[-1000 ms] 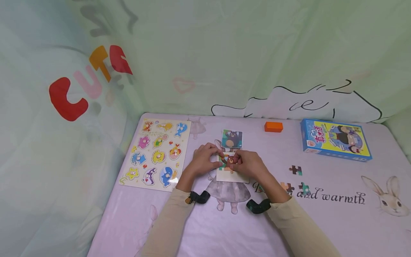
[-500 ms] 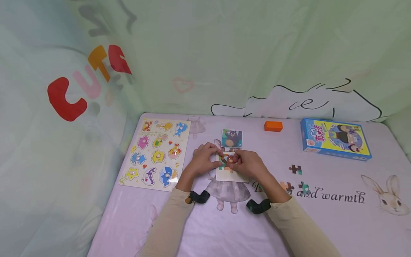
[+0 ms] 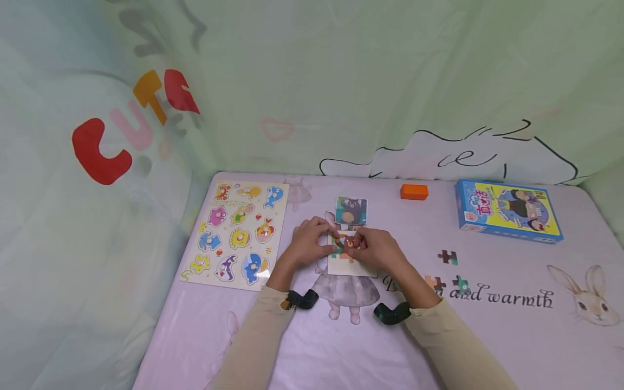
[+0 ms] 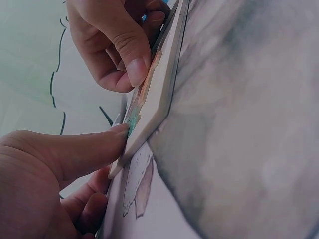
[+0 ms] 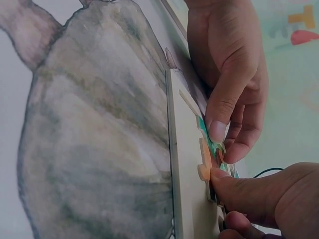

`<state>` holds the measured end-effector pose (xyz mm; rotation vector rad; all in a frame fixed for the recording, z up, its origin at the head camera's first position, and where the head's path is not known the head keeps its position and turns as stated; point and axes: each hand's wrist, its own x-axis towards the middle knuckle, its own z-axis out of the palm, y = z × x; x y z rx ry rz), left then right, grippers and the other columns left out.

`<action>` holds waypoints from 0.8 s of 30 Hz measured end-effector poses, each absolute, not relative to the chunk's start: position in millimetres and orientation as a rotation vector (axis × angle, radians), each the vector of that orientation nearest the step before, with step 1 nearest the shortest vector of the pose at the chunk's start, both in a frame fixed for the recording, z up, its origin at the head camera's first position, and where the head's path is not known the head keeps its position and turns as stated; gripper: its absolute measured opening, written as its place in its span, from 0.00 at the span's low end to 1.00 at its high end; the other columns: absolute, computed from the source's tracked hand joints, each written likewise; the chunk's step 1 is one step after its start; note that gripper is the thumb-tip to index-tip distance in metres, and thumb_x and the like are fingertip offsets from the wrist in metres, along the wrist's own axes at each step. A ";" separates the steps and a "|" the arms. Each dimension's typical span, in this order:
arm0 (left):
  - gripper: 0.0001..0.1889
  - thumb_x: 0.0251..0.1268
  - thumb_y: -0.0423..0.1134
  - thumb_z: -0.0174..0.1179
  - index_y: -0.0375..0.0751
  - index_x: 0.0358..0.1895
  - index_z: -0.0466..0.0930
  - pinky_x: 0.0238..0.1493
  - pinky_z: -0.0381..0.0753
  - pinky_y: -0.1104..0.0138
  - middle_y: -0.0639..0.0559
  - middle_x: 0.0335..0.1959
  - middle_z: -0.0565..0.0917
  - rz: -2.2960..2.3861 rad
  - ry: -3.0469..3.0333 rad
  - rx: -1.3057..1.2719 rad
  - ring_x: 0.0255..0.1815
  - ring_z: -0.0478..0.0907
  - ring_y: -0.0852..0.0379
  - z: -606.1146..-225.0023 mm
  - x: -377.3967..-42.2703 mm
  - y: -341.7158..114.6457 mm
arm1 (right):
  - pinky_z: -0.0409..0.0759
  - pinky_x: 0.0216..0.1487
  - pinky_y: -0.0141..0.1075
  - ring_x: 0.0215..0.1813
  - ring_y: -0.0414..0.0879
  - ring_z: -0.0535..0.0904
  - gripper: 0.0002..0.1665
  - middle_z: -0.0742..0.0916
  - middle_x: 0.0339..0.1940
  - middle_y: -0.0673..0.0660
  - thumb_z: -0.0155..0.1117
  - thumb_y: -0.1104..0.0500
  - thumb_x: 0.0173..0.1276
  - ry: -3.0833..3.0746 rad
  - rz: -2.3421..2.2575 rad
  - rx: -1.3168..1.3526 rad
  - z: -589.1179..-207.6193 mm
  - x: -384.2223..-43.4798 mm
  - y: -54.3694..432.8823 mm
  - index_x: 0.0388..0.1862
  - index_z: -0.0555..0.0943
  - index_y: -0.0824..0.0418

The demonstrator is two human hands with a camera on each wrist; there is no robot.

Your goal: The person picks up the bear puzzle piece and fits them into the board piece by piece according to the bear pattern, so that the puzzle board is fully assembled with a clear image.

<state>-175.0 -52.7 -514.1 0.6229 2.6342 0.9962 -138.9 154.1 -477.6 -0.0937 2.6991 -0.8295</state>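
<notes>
In the head view, a small pale puzzle tray [image 3: 352, 268] lies mid-table, its upper part filled with joined jigsaw pieces of a brown bear [image 3: 350, 245]. My left hand [image 3: 311, 245] holds the tray's left side, thumb pressing a green jigsaw piece [image 4: 132, 121] at the edge and other fingers lower along the side. From the right, my right hand [image 3: 381, 250] pinches an orange-brown jigsaw piece [image 5: 205, 162] between thumb and fingers, down against the tray. The right fingers partly hide that piece. Just beyond the tray sits a picture card [image 3: 351, 211] of a bear.
Loose jigsaw pieces lie right of the right forearm: a dark one [image 3: 447, 257], an orange-brown one [image 3: 435, 284] and a green one [image 3: 461, 285]. A knobbed sea-animal board [image 3: 213, 277] is at left. An orange block [image 3: 414, 192] and a blue-yellow box [image 3: 509, 211] stand at the back right.
</notes>
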 end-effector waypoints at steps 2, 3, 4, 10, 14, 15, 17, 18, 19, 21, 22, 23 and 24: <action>0.11 0.63 0.45 0.69 0.55 0.48 0.86 0.63 0.64 0.51 0.53 0.62 0.77 0.995 2.636 0.625 0.63 0.70 0.49 -514.2 -175.0 -52.8 | 0.64 0.28 0.36 0.30 0.47 0.72 0.14 0.76 0.24 0.53 0.75 0.52 0.64 2.698 -0.830 -0.096 -477.9 -139.2 154.0 0.33 0.79 0.57; 0.11 0.63 0.45 0.69 0.55 0.48 0.86 0.63 0.64 0.51 0.53 0.62 0.77 0.993 2.638 0.627 0.63 0.70 0.49 -514.2 -175.0 -52.9 | 0.64 0.28 0.36 0.30 0.47 0.72 0.14 0.76 0.24 0.53 0.74 0.52 0.64 2.697 -0.832 -0.096 -478.0 -139.1 153.9 0.33 0.79 0.57; 0.11 0.63 0.45 0.69 0.55 0.48 0.86 0.63 0.64 0.51 0.53 0.62 0.77 0.993 2.639 0.629 0.63 0.70 0.49 -514.2 -175.0 -53.0 | 0.64 0.28 0.36 0.30 0.47 0.72 0.14 0.76 0.24 0.53 0.74 0.52 0.64 2.696 -0.830 -0.096 -477.9 -139.1 154.0 0.33 0.79 0.57; 0.11 0.63 0.45 0.70 0.54 0.48 0.86 0.62 0.64 0.51 0.53 0.61 0.77 0.999 2.644 0.635 0.63 0.70 0.50 -514.0 -174.9 -53.3 | 0.64 0.28 0.36 0.30 0.47 0.72 0.13 0.76 0.24 0.53 0.74 0.52 0.64 2.692 -0.835 -0.088 -477.1 -138.4 153.8 0.33 0.79 0.57; 0.11 0.63 0.45 0.70 0.55 0.48 0.86 0.62 0.64 0.51 0.54 0.61 0.77 0.997 2.649 0.635 0.63 0.70 0.50 -513.8 -175.0 -53.8 | 0.63 0.27 0.36 0.29 0.47 0.72 0.14 0.75 0.23 0.53 0.74 0.52 0.65 2.700 -0.830 -0.104 -476.5 -138.2 153.1 0.33 0.79 0.57; 0.11 0.63 0.46 0.70 0.55 0.48 0.86 0.62 0.64 0.51 0.54 0.61 0.77 0.995 2.650 0.636 0.63 0.70 0.50 -514.1 -175.1 -53.8 | 0.63 0.27 0.36 0.29 0.47 0.71 0.14 0.75 0.23 0.53 0.74 0.52 0.65 2.701 -0.829 -0.105 -476.6 -138.0 152.9 0.33 0.79 0.57; 0.11 0.63 0.46 0.70 0.55 0.48 0.85 0.62 0.64 0.51 0.54 0.61 0.77 0.993 2.650 0.636 0.63 0.70 0.50 -514.2 -175.2 -54.0 | 0.64 0.27 0.36 0.29 0.47 0.71 0.14 0.75 0.23 0.53 0.74 0.51 0.65 2.702 -0.824 -0.102 -476.8 -137.7 152.9 0.33 0.79 0.57; 0.11 0.63 0.46 0.70 0.55 0.48 0.85 0.62 0.64 0.51 0.54 0.61 0.77 0.993 2.649 0.637 0.63 0.70 0.50 -514.2 -175.2 -54.0 | 0.64 0.27 0.36 0.29 0.47 0.71 0.14 0.75 0.23 0.53 0.73 0.51 0.66 2.701 -0.824 -0.101 -476.7 -137.4 152.9 0.34 0.79 0.58; 0.12 0.63 0.46 0.70 0.55 0.48 0.85 0.62 0.64 0.51 0.54 0.61 0.77 0.992 2.649 0.639 0.63 0.70 0.50 -514.5 -175.2 -53.9 | 0.64 0.27 0.35 0.30 0.47 0.71 0.14 0.75 0.23 0.53 0.74 0.51 0.66 2.700 -0.826 -0.096 -476.7 -137.0 152.8 0.34 0.79 0.57; 0.12 0.63 0.46 0.70 0.55 0.48 0.85 0.63 0.64 0.51 0.54 0.61 0.77 0.988 2.648 0.640 0.63 0.70 0.50 -514.8 -175.3 -53.7 | 0.65 0.27 0.35 0.30 0.47 0.72 0.14 0.76 0.24 0.53 0.74 0.50 0.65 2.700 -0.833 -0.085 -477.1 -136.5 153.1 0.34 0.79 0.57; 0.12 0.63 0.46 0.70 0.55 0.48 0.85 0.63 0.64 0.51 0.54 0.61 0.77 0.987 2.649 0.638 0.63 0.70 0.50 -514.8 -175.2 -53.7 | 0.65 0.27 0.35 0.30 0.47 0.72 0.14 0.76 0.24 0.53 0.74 0.50 0.65 2.701 -0.836 -0.088 -477.4 -136.5 153.3 0.34 0.80 0.58; 0.12 0.63 0.46 0.70 0.55 0.48 0.85 0.63 0.64 0.51 0.54 0.61 0.76 0.987 2.648 0.638 0.63 0.70 0.50 -514.8 -175.3 -53.5 | 0.65 0.27 0.35 0.30 0.47 0.72 0.14 0.76 0.24 0.53 0.74 0.50 0.65 2.704 -0.839 -0.093 -477.7 -136.5 153.6 0.34 0.80 0.58; 0.12 0.63 0.46 0.70 0.55 0.48 0.85 0.63 0.64 0.51 0.54 0.61 0.76 0.984 2.650 0.637 0.63 0.70 0.51 -515.1 -175.3 -53.3 | 0.65 0.27 0.35 0.30 0.47 0.72 0.14 0.76 0.24 0.53 0.74 0.50 0.66 2.706 -0.840 -0.097 -477.8 -136.5 153.8 0.34 0.80 0.58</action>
